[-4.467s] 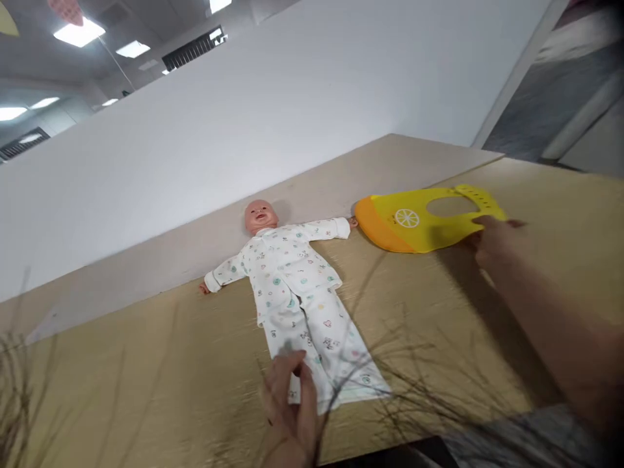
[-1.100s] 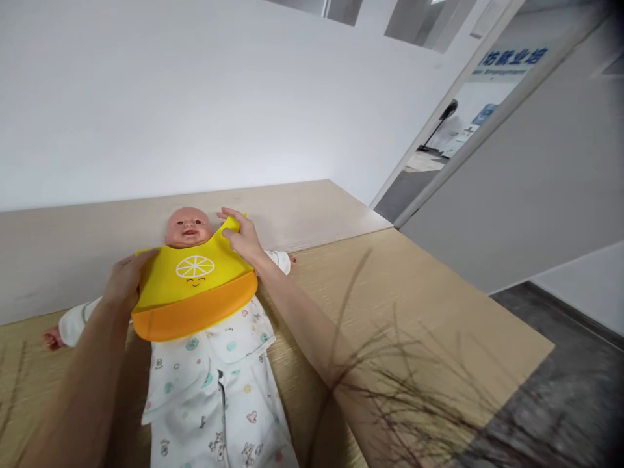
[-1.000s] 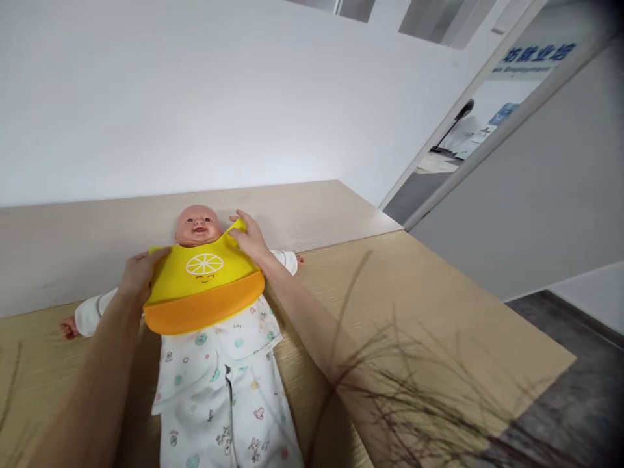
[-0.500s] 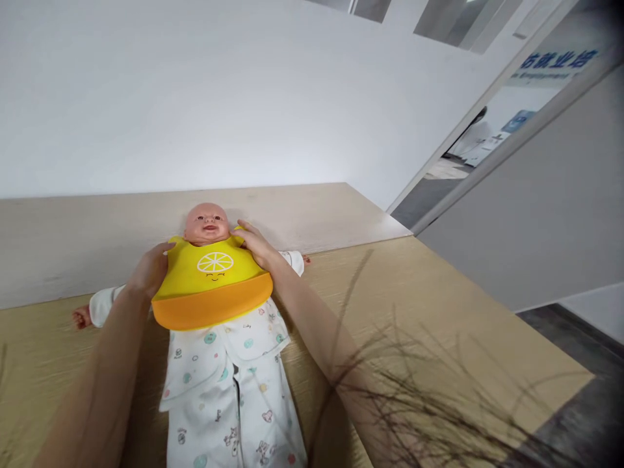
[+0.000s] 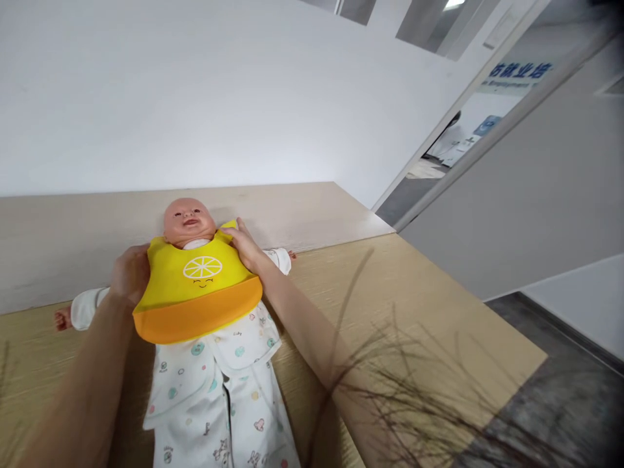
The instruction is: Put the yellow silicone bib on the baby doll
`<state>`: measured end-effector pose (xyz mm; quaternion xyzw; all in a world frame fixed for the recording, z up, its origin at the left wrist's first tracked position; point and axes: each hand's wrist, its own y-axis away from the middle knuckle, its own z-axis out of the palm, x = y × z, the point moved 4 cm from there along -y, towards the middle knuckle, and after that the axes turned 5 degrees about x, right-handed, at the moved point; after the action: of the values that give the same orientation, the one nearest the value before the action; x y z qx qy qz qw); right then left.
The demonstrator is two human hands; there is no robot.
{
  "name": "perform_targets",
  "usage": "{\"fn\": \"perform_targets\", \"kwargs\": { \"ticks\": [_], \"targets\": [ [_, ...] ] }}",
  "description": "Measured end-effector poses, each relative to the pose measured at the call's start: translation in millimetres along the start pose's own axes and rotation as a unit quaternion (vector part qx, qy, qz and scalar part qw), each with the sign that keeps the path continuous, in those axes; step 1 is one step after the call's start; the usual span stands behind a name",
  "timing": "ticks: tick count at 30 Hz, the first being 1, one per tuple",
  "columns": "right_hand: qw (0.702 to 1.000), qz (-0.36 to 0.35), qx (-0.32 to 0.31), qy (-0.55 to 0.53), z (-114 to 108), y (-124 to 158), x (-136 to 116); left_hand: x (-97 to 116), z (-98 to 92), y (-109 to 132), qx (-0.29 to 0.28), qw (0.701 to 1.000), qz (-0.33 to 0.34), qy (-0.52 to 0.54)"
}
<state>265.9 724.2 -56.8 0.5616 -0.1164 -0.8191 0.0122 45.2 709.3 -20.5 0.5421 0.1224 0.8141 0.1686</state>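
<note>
A baby doll (image 5: 188, 218) lies on its back, dressed in a white printed jacket and trousers (image 5: 229, 403). Over its chest is a yellow bib (image 5: 168, 273) with a lemon-slice print and an orange catch pocket (image 5: 199, 312). My left hand (image 5: 131, 273) is closed at the bib's upper left edge; its fingertips are hidden behind the bib. My right hand (image 5: 244, 246) grips the bib's upper right strap beside the doll's neck, thumb in front. Both of the doll's arms stretch out sideways past my wrists.
The doll rests on a wooden table (image 5: 380, 305) whose pale back strip (image 5: 292, 214) meets a white wall (image 5: 195, 97). To the right are a grey partition (image 5: 526, 195) and a gap showing another room. Dark hair strands (image 5: 414, 383) blur across the lower right.
The view has shifted, so doll and hands appear further left. The doll's head has tilted back, and the bib's neckline sits lower, baring a white collar. Both hands stay at the bib.
</note>
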Motion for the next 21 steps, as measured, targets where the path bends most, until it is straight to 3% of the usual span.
{"fn": "perform_targets", "kwargs": {
  "ticks": [4, 11, 17, 21],
  "targets": [
    [0.999, -0.028, -0.012, -0.041, 1, -4, 2, 1, 6.4, 2, 0.003, 0.998, -0.03, 0.05],
    [0.992, -0.044, -0.06, -0.099, 1, 3, -7, -2, 10.9, -2, 0.019, 0.994, -0.006, 0.109],
    [0.993, 0.022, -0.071, -0.096, -1, -2, -4, -8, 9.4, -17, 0.013, 0.991, 0.055, 0.121],
    [0.992, 0.093, -0.055, -0.072, 2, -7, 5, -12, 11.6, -21, -0.027, 0.99, 0.045, 0.129]
  ]
}}
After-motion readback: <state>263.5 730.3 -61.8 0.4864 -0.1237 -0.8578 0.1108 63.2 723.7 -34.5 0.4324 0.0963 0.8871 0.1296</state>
